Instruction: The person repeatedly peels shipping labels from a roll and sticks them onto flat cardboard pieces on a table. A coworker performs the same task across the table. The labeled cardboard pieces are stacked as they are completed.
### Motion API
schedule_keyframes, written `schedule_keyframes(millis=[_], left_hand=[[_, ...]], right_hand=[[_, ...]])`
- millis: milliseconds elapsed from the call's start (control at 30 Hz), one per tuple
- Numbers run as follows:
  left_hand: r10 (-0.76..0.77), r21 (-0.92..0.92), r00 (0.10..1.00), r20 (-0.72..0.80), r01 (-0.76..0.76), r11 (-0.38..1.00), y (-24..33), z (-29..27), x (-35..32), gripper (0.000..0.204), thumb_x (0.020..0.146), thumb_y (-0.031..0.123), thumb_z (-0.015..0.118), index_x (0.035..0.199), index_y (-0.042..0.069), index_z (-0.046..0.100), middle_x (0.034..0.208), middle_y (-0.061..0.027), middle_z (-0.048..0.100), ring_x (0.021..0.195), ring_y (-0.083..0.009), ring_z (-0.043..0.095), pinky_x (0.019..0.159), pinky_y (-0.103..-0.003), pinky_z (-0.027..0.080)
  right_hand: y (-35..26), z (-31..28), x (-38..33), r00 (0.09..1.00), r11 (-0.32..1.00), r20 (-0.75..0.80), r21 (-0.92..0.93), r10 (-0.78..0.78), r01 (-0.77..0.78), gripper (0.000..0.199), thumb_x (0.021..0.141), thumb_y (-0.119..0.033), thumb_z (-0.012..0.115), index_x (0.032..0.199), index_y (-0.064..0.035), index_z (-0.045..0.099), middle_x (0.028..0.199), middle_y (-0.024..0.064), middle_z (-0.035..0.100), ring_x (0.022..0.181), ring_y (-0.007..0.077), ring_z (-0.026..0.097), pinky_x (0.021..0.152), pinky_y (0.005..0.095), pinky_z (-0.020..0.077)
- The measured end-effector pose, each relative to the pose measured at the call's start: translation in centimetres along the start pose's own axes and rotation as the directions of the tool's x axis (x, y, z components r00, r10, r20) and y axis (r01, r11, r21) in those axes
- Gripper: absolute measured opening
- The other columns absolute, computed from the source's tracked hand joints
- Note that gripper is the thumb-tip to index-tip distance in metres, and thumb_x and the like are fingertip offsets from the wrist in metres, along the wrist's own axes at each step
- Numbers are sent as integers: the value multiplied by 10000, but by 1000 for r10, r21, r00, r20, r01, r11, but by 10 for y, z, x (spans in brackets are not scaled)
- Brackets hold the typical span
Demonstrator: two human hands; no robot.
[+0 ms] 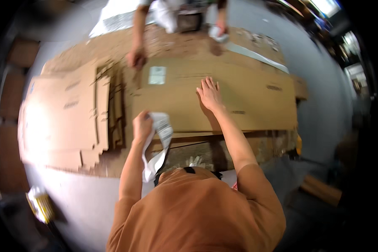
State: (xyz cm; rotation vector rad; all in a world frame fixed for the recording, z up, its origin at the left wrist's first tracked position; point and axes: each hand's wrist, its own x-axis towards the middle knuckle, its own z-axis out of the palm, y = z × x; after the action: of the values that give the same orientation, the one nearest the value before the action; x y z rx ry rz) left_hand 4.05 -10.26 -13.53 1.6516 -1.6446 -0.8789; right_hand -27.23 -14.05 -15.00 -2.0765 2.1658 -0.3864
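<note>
My left hand (143,127) is closed around a strip of white labels (163,126), which curls and hangs down past the near edge of the cardboard. Printed marks show on the strip's upper part. With fingers spread, my right hand (210,95) lies on a flat brown cardboard carton (252,101) in front of me. A white label (157,75) sits on the carton's upper left part. Across the table, a co-worker's hand (137,56) reaches to the carton's far left corner. That person's other hand (221,28) holds a white roll or wad, blurred.
A stack of flattened cartons (63,113) stands on the left of the cardboard-covered table (109,168). A long white strip (258,58) lies along the far right. Brown boxes (13,92) line the left side, and a cardboard piece (321,190) lies at the lower right.
</note>
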Motion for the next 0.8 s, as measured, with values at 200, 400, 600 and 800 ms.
schedule_keyframes(millis=[200, 400, 600, 800], left_hand=[[10, -77, 973, -233, -29, 997, 5, -29, -53, 241, 742, -55, 479, 940, -22, 613, 826, -75, 628, 748, -155, 560, 724, -272, 460], [46, -204, 975, -218, -92, 975, 60, -5, -106, 147, 785, -68, 538, 900, -17, 613, 805, -11, 602, 722, -98, 531, 671, -223, 442], [186, -200, 975, -125, -208, 958, 153, 14, -111, 342, 705, -140, 456, 974, -14, 625, 880, -76, 652, 822, -133, 597, 746, -248, 475], [340, -254, 936, -93, -353, 901, 187, 7, -107, 307, 696, -163, 516, 907, -1, 669, 825, -77, 630, 746, -135, 610, 658, -249, 483]], right_hand=[[238, -105, -119, 630, 634, -88, 16, 771, -773, 659, 923, -433, 485, 1415, -38, 293, 1459, 207, 298, 1350, 375, 277, 1105, 519, 201], [332, -152, -189, 539, 548, -119, 48, 834, -835, 643, 918, -414, 522, 1407, -51, 314, 1470, 183, 282, 1372, 303, 256, 1100, 498, 193], [213, -102, -150, 937, 867, -223, 480, 267, -133, 515, 882, -319, 616, 1282, -24, 483, 1183, 222, 585, 1140, 381, 534, 963, 412, 427], [19, -111, -128, 922, 528, -135, 786, -363, 323, 521, 865, -205, 653, 1315, -27, 461, 1150, 132, 607, 1095, 238, 564, 976, 334, 413]])
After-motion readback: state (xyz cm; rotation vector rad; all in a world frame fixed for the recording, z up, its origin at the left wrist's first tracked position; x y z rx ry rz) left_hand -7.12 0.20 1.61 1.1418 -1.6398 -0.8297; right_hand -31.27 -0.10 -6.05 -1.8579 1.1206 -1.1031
